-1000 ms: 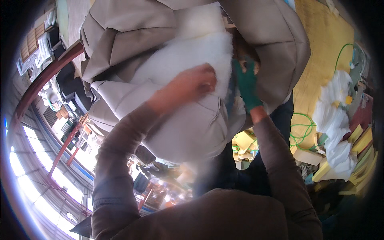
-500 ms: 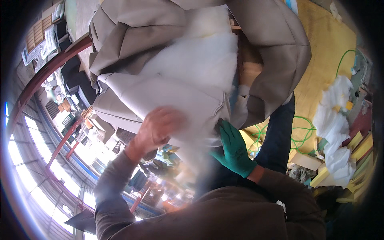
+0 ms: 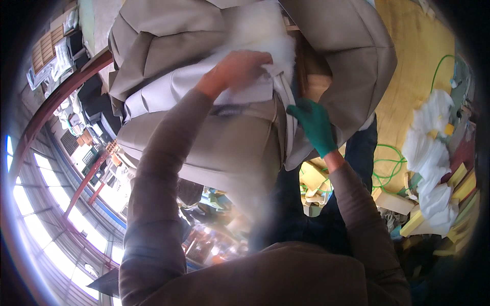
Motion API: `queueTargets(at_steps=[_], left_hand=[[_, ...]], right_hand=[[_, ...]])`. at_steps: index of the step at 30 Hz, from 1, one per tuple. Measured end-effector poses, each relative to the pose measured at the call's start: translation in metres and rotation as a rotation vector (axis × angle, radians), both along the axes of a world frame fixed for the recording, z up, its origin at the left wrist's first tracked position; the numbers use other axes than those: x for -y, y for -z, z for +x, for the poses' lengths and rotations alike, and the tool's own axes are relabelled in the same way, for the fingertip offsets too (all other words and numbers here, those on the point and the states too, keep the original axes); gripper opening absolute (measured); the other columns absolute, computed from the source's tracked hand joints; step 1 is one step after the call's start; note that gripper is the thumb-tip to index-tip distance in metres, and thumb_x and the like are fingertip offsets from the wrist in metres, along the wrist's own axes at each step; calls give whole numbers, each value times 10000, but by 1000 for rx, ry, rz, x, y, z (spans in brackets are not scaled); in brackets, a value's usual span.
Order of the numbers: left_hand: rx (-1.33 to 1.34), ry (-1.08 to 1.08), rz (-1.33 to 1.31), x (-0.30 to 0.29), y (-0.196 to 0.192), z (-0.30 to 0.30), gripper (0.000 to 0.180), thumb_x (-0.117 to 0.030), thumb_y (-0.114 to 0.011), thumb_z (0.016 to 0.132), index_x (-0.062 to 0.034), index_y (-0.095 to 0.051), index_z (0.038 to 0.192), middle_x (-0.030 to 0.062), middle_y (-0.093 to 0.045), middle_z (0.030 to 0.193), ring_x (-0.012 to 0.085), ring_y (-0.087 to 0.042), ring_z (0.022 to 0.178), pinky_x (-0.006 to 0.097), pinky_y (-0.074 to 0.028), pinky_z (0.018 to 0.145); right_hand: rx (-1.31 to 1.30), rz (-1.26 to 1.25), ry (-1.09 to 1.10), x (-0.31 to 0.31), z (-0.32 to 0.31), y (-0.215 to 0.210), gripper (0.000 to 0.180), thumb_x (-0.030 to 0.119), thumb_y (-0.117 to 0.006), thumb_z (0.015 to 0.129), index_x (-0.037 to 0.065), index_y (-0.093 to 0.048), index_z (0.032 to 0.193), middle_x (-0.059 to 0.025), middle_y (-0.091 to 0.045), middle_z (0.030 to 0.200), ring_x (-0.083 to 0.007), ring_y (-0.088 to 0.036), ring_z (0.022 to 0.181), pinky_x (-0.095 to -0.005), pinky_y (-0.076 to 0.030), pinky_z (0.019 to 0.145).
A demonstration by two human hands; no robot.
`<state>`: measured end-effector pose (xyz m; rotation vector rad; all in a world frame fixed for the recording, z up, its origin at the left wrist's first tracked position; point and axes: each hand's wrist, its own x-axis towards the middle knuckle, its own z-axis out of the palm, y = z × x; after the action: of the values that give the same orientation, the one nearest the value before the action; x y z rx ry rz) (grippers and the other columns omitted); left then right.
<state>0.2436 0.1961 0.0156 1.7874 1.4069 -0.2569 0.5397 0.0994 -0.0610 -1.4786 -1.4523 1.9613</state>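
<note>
A taupe upholstery cover [image 3: 224, 137] lies across the work in front of me, with its pale underside [image 3: 168, 84] turned up along a fold. My bare left hand [image 3: 237, 71] reaches over this fold, its fingers closed on the pale edge. Gloved in green, my right hand [image 3: 314, 125] pinches the cover's seam edge a little nearer to me and to the right. White fluffy padding [image 3: 258, 25] shows beyond my left hand. Between the cover's flaps, part of a wooden frame [image 3: 311, 71] is visible.
More gathered taupe cover [image 3: 362, 66] curves around the right side. A yellowish board [image 3: 413, 66] stretches beyond it. White wadding [image 3: 429, 148], yellow foam offcuts [image 3: 462, 194] and a green hose [image 3: 388, 168] lie at right. A red beam [image 3: 56, 97] bends along the left.
Both hands have moved farther away from me. The near part of the cover has been folded back, exposing its taupe face where the pale underside was. The right hand now grips the seam edge.
</note>
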Motion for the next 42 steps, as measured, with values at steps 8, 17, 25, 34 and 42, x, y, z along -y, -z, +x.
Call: queueTargets(at_steps=[8, 17, 25, 34, 42], left_hand=[[-31, 12, 87, -1, 97, -6, 232, -257, -661, 971, -186, -732, 1180, 131, -761, 1113, 375, -711, 1088, 519, -562, 908], [36, 339, 202, -47, 44, 47, 283, -169, -713, 918, -121, -722, 1197, 139, -722, 1239, 378, -694, 1121, 474, -554, 978], [237, 704, -324, 44, 34, 159, 323, -196, -703, 905, -83, -747, 1203, 160, -763, 1136, 393, -719, 1083, 493, -559, 935], [-126, 1110, -532, 61, 61, 169, 466, -425, -702, 938, -76, -751, 1243, 183, -750, 1216, 382, -705, 1150, 490, -547, 974], [-184, 998, -571, 74, 60, 175, 456, -424, -708, 933, -53, -736, 1198, 227, -735, 1173, 410, -705, 1121, 491, -551, 934]], right_hand=[[-63, 149, 7, -3, -9, 58, 248, 243, -707, 1014, 2, -769, 1003, -50, -718, 836, -110, -635, 771, -320, -506, 728], [-149, 247, -226, 58, 66, 90, 504, 183, -689, 1013, 38, -574, 1482, -132, -694, 1348, -202, -700, 1119, -334, -538, 1001], [271, 203, -358, 166, 52, 9, 751, 375, -808, 876, 90, -530, 1513, -242, -674, 1354, -422, -713, 1132, -516, -568, 982], [383, 302, -149, 203, 8, 36, 343, 435, -723, 903, 147, -780, 1079, -118, -789, 989, -349, -755, 963, -484, -582, 845], [309, 631, -104, 215, -1, 53, 200, 280, -690, 975, 168, -805, 1095, -113, -786, 1059, -306, -743, 1000, -453, -547, 914]])
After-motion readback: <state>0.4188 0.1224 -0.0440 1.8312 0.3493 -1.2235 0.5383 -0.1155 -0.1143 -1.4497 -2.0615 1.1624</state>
